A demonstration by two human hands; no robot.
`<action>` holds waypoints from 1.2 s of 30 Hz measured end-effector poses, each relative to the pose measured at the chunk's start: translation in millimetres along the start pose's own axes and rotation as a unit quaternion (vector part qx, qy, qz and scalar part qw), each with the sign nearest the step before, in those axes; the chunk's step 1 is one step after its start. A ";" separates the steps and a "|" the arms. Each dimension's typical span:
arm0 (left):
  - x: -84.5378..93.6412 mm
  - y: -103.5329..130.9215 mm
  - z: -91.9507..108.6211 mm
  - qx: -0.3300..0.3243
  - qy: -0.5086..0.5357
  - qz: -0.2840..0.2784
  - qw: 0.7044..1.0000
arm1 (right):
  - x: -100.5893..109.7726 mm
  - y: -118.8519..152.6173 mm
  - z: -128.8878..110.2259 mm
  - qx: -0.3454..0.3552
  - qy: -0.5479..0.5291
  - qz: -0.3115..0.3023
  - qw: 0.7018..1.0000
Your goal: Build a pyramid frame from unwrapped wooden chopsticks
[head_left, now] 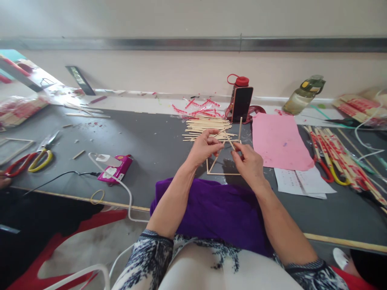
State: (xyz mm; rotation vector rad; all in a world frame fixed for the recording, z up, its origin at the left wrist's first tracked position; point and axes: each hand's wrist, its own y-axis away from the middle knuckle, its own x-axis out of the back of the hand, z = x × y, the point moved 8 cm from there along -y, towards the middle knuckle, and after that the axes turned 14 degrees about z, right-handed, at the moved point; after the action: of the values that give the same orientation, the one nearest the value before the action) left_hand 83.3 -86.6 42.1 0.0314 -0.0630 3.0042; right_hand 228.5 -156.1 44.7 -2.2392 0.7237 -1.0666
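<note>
- Holding a thin wooden stick [229, 139]: right hand [248, 161], thumb and fingers pinched on its lower end, stick tilted up toward the left hand.
- Left hand [207, 147]: fingers curled, thumb and index near each other, tips beside the stick's upper part. Overlap there, can't tell if it has hold of anything.
- Stick frame [225, 174]: on the table [163, 149], under and between both hands. Near edge lies flat, 1 stick stands upright at the far right; far left corner partly hidden by the hand.
- Stick pile [208, 125]: just beyond the left hand, loose, lying mostly sideways.
- Behind the pile: red-and-clear wrapper scraps [196, 106]; phone [242, 104] propped against a red-capped bottle [242, 81].
- Right of frame: pink sheet [279, 141] partly over white papers [299, 183]; packed sticks [341, 157] farther out.
- Near side: purple cloth [211, 213] at the table edge, under the forearms.
- Left: purple packet [116, 171] with white cable across it; scissors [40, 161], red and yellow handles, farther left.
</note>
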 end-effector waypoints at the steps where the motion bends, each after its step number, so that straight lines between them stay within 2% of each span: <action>1: 1.0 0.7 -0.1 0.002 0.003 0.016 1.000 | -0.1 0.0 0.6 -0.001 -0.001 0.002 1.000; 5: 3.0 2.5 0.6 -0.002 0.009 0.058 0.998 | -1.8 0.6 1.9 0.007 -0.003 0.000 1.000; 12: -0.4 1.8 -2.7 -0.012 0.012 0.032 0.999 | -2.7 1.4 5.4 0.004 0.007 0.000 1.000; 18: -2.4 2.1 -5.7 -0.027 -0.030 0.019 0.999 | -1.6 1.4 9.5 -0.003 0.008 0.005 1.000; 24: -0.9 3.3 -11.9 -0.014 -0.073 0.023 0.997 | 13.5 -3.7 15.7 -0.012 -0.004 0.043 0.999; 27: 0.9 3.1 -15.4 -0.024 -0.101 0.019 0.994 | 26.4 -6.6 25.8 -0.049 -0.033 0.083 0.995; 31: 7.8 1.9 -18.7 -0.036 -0.145 0.032 0.988 | 34.6 -6.9 49.7 -0.122 -0.054 0.107 0.985; 36: 12.6 1.6 -23.6 -0.017 -0.205 0.029 0.978 | 29.0 -5.3 75.9 -0.158 -0.016 0.076 0.984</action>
State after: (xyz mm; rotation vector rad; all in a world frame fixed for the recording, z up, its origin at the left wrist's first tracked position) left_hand 70.1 -85.5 18.8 0.6536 -0.1590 3.0005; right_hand 306.9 -153.1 22.6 -2.4087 1.0974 -0.8896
